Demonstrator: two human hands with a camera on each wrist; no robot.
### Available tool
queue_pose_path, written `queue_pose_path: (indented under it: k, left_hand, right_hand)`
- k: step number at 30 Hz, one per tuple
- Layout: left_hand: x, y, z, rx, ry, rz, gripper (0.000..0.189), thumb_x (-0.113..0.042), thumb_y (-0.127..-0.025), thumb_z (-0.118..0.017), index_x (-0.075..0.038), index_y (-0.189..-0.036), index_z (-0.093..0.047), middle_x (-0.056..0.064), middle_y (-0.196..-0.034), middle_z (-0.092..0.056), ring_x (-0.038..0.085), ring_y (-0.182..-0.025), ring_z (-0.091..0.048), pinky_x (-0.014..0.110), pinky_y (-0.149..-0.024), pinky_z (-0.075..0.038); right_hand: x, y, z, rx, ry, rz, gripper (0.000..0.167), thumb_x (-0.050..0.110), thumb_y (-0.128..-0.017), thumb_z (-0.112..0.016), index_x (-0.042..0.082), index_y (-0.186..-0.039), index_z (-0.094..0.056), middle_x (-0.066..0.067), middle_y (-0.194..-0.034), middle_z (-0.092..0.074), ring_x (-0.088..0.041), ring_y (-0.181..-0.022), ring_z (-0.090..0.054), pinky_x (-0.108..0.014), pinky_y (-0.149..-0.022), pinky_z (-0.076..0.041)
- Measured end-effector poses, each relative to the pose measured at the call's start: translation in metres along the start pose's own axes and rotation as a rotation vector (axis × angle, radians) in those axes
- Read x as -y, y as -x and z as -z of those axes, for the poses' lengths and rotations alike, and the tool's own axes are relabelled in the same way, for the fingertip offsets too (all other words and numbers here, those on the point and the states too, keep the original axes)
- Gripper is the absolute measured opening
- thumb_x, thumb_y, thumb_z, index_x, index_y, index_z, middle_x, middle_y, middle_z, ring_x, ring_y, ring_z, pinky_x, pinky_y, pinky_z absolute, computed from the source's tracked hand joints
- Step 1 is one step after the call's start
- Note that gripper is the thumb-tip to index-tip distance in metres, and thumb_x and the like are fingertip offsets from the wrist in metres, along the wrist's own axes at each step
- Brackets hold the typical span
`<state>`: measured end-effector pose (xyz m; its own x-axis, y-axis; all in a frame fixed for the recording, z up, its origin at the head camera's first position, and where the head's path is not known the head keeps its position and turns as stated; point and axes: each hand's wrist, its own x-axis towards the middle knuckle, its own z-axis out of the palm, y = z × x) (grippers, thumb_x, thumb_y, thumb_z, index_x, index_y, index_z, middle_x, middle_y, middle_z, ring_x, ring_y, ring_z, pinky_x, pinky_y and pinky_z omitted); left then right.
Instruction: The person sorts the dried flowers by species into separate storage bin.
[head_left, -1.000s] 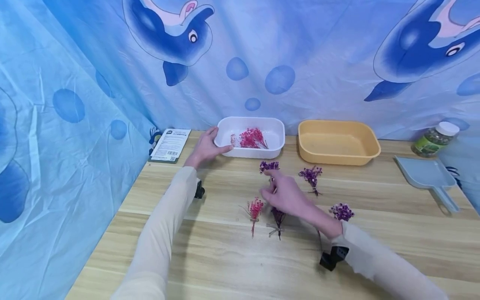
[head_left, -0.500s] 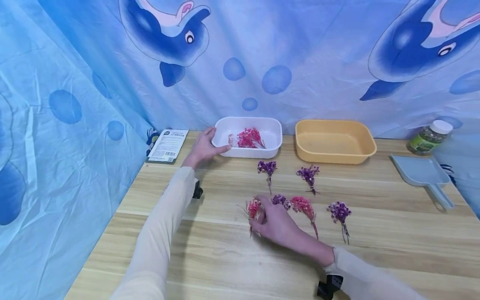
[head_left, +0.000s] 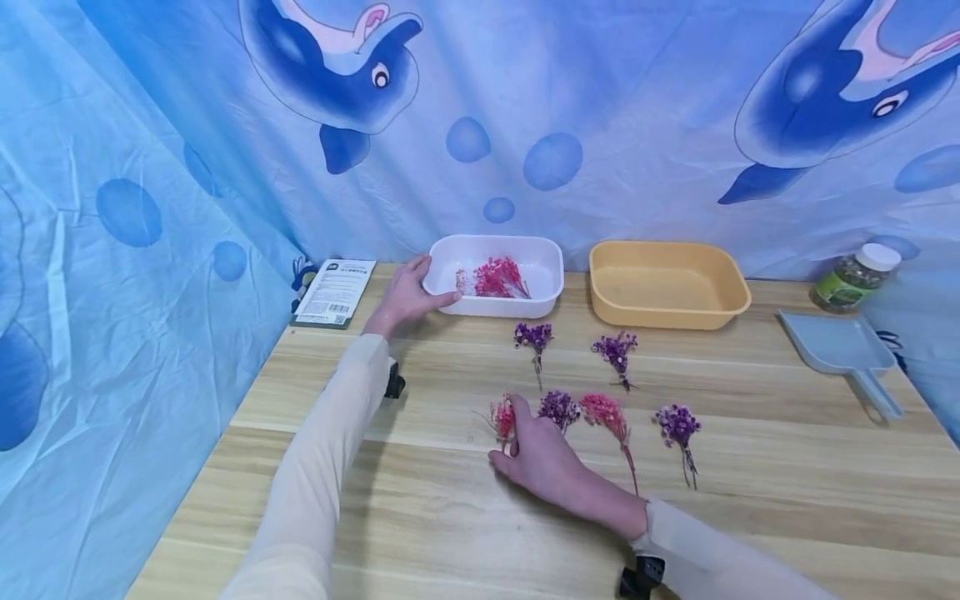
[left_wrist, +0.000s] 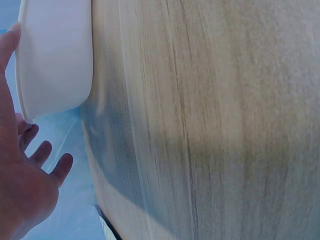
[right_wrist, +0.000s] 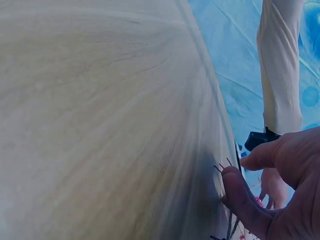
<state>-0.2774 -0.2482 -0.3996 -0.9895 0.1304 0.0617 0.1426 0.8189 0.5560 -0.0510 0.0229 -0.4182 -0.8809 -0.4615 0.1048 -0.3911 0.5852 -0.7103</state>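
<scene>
My left hand holds the left end of a white plastic basin, thumb at the front rim and fingers toward the back. Inside it lie pink dried flowers. Over a small pink dried-flower bunch on the table, my right hand reaches down, index finger at the blooms. A gap shows between thumb and index in the right wrist view, with thin stems beside the fingers. Close to that hand are a purple bunch, partly covered, and a larger pink bunch.
More purple bunches lie farther back, behind the pink one and to the right. A yellow basin stands at the back. At right are a blue dustpan and a jar; a printed packet lies left.
My right hand has come back from the purple bunches to the left pink bunch, uncovering the flowers on its right. Its thumb and index spread slightly more. My left hand stays on the white basin.
</scene>
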Motion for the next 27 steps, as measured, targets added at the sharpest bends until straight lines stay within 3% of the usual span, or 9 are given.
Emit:
queue_pose_path:
  k: [8, 21, 27]
  left_hand:
    - [0.001, 0.0, -0.001, -0.003, 0.005, -0.002, 0.11, -0.057, -0.079, -0.078, 0.002, -0.156, -0.025, 0.016, -0.163, -0.021, 0.036, -0.148, -0.019, 0.05, -0.12, -0.017]
    - [-0.001, 0.002, -0.001, 0.004, 0.015, 0.008, 0.109, -0.057, -0.08, -0.077, 0.001, -0.156, -0.024, 0.016, -0.163, -0.02, 0.035, -0.148, -0.017, 0.049, -0.12, -0.017]
    - [0.0, 0.002, -0.001, 0.004, 0.006, 0.004, 0.109, -0.056, -0.08, -0.077, 0.002, -0.156, -0.024, 0.016, -0.163, -0.02, 0.036, -0.148, -0.018, 0.049, -0.12, -0.018]
  right_hand:
    - [0.001, -0.003, -0.006, 0.001, 0.019, -0.041, 0.086, 0.013, -0.08, -0.084, -0.018, -0.142, -0.033, 0.008, -0.055, -0.05, -0.004, -0.04, -0.046, -0.017, -0.037, -0.044]
    - [0.004, -0.009, -0.012, -0.001, 0.052, -0.128, 0.064, 0.01, -0.08, -0.082, -0.019, -0.126, -0.049, 0.002, -0.054, -0.049, -0.008, -0.037, -0.046, -0.018, -0.036, -0.044]
    - [0.003, -0.009, -0.013, -0.008, 0.054, -0.093, 0.05, -0.002, -0.077, -0.073, -0.017, -0.12, -0.052, 0.003, -0.053, -0.048, -0.007, -0.038, -0.045, -0.017, -0.034, -0.043]
